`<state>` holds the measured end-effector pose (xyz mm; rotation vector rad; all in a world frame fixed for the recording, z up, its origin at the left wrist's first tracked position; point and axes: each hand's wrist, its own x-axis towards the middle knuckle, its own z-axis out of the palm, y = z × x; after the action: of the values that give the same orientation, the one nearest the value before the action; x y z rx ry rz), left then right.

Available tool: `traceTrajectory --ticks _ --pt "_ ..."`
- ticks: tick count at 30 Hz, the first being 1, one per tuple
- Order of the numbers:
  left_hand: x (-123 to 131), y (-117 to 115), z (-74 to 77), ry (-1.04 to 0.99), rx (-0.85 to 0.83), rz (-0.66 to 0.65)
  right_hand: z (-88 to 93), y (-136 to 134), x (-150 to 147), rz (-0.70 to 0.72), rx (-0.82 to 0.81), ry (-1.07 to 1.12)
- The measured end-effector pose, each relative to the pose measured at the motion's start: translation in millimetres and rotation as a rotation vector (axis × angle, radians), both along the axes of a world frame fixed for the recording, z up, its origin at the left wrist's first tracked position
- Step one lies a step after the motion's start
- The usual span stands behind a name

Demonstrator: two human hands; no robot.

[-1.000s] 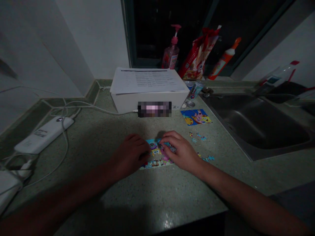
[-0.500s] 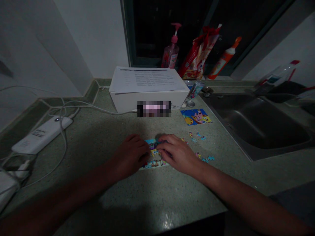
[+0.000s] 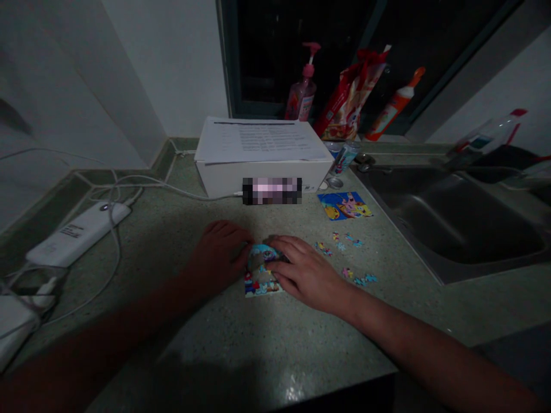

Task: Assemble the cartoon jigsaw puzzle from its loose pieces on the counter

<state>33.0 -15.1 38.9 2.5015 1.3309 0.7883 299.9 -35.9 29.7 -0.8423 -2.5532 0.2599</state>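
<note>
A partly assembled jigsaw puzzle [image 3: 263, 287] lies on the counter between my hands, with bare gaps in its middle. My left hand [image 3: 221, 249] is at its upper left edge, fingers bent and the thumb apart from them; nothing shows in it. Over the puzzle's right half lies my right hand [image 3: 307, 269], its index finger and thumb low at the middle beside a small puzzle piece [image 3: 262, 268]. That hand hides much of the right side. Loose pieces [image 3: 365, 279] lie in small groups to the right. Behind them is a blue picture card [image 3: 345, 205] with cartoon figures.
A white box [image 3: 262, 140] with a printed sheet on top stands behind, a cabled, pixelated device [image 3: 272, 191] against its front. A white power bank [image 3: 80, 234] and cables lie left. A can [image 3: 345, 158] stands near the steel sink [image 3: 456, 215]. Bottles line the windowsill.
My left hand has moved up and left, uncovering the puzzle's left edge. My right hand has shifted slightly left, and loose pieces beside it show more fully.
</note>
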Motion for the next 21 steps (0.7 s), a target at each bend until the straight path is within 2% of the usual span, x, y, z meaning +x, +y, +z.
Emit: traceTrajectory --ticks 3,8,12,15,21 --pt "-10.5 12.9 -4.7 -0.088 -0.028 0.122 0.3 -1.0 -0.3 0.002 0.027 -0.009" --pt "-26.1 32.2 -14.5 -0.325 -0.169 0.291 0.1 -2.2 -2.3 0.035 0.026 -0.017" --pt "-31.0 41.2 -14.1 -0.432 -0.306 0.44 -1.7 -2.8 -3.7 0.038 0.006 -0.025" --pt "-30.6 42.8 -11.6 -0.467 -0.357 0.478 -2.3 -3.1 -4.5 0.041 -0.001 -0.04" --pt "-28.5 41.0 -10.4 -0.48 -0.376 0.472 -4.2 -4.3 -4.1 0.047 -0.011 -0.043"
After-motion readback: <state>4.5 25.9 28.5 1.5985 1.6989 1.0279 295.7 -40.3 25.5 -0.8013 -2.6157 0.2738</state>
